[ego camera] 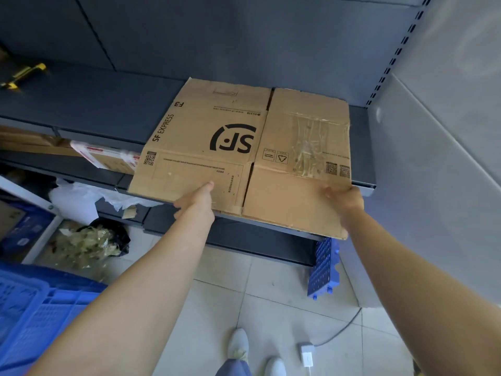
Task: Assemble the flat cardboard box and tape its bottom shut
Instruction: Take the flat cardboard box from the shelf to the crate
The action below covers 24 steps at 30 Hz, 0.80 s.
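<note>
A flattened brown cardboard box [230,147] printed with an SF Express logo lies on a dark grey shelf [89,104], its near edge overhanging the shelf front. Old clear tape is stuck on its right panel. My left hand [196,203] grips the near edge of the left flap, thumb on top. My right hand [345,200] grips the near right edge of the box, fingers curled under it. A yellow-and-black tool [23,76], possibly a tape dispenser, lies at the far left of the shelf.
A lower shelf holds another cardboard parcel [108,158] and white plastic wrap [78,199]. On the tiled floor are a black bag of scraps [95,244], blue plastic crates [40,308], a blue perforated panel [321,267] and a white power adapter [307,355]. A grey wall stands at right.
</note>
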Each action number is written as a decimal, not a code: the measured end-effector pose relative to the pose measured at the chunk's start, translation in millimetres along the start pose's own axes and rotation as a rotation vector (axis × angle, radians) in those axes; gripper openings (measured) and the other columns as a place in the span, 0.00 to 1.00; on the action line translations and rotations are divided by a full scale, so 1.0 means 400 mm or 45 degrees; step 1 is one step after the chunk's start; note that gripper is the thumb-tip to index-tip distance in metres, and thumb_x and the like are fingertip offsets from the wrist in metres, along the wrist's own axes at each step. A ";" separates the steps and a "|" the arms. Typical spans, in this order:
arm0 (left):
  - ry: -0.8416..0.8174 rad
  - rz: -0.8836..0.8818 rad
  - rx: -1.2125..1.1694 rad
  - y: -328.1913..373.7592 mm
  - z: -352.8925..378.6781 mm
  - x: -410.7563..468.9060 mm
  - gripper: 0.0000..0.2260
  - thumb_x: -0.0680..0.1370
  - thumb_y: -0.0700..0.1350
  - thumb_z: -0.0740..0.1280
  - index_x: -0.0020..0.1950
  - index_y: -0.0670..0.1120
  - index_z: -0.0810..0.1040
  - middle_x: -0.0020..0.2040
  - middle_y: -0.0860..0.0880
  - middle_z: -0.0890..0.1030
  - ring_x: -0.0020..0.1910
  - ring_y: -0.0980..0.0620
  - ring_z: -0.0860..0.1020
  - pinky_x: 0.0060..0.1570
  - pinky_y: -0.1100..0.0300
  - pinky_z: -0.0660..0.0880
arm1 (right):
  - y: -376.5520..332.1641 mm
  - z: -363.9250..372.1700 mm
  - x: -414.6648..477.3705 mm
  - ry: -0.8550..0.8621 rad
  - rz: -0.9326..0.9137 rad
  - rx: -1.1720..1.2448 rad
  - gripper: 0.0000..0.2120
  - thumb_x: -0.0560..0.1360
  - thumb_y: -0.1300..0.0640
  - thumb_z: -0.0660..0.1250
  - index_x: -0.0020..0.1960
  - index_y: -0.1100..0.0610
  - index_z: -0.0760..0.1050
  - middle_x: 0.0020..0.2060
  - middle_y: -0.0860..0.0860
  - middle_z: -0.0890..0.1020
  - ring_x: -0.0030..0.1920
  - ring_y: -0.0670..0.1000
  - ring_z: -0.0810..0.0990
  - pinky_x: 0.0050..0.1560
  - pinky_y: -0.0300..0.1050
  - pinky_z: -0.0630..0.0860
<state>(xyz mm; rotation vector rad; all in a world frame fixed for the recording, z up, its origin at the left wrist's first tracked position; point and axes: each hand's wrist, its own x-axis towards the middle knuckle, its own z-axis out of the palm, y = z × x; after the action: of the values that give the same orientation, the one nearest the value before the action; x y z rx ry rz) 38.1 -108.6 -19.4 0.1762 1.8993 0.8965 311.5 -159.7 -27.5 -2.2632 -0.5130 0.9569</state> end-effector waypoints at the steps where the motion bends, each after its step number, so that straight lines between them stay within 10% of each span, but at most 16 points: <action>1: 0.074 0.132 0.146 0.007 0.001 0.007 0.43 0.65 0.54 0.77 0.73 0.44 0.59 0.71 0.43 0.64 0.68 0.41 0.66 0.68 0.47 0.66 | -0.003 0.006 0.003 0.007 0.009 -0.003 0.35 0.69 0.43 0.69 0.68 0.61 0.65 0.63 0.59 0.74 0.60 0.62 0.75 0.58 0.55 0.76; 5: 0.111 0.559 0.594 0.029 -0.010 0.052 0.44 0.68 0.54 0.75 0.76 0.47 0.52 0.74 0.42 0.58 0.72 0.40 0.59 0.69 0.40 0.61 | -0.018 0.038 0.003 0.086 0.105 -0.054 0.39 0.68 0.42 0.69 0.71 0.60 0.60 0.67 0.59 0.67 0.66 0.63 0.68 0.65 0.60 0.69; 13: -0.032 0.478 0.908 0.013 -0.030 0.082 0.47 0.70 0.54 0.73 0.77 0.50 0.45 0.77 0.41 0.46 0.75 0.37 0.49 0.72 0.41 0.56 | -0.032 0.081 0.008 0.198 0.158 -0.071 0.45 0.68 0.33 0.66 0.74 0.58 0.54 0.69 0.60 0.63 0.68 0.64 0.64 0.68 0.61 0.63; 24: 0.061 0.237 0.411 0.054 -0.046 0.053 0.53 0.68 0.46 0.77 0.77 0.49 0.39 0.78 0.40 0.45 0.73 0.38 0.59 0.70 0.46 0.61 | -0.025 0.060 -0.034 0.024 0.068 0.188 0.27 0.73 0.47 0.69 0.65 0.61 0.70 0.60 0.57 0.78 0.57 0.59 0.78 0.53 0.50 0.73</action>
<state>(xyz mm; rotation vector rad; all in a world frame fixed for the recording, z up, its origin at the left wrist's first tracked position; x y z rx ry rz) 6.8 -92.4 -16.2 0.5370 2.0896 0.7144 283.5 -150.6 -26.9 -2.1604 -0.3631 0.9669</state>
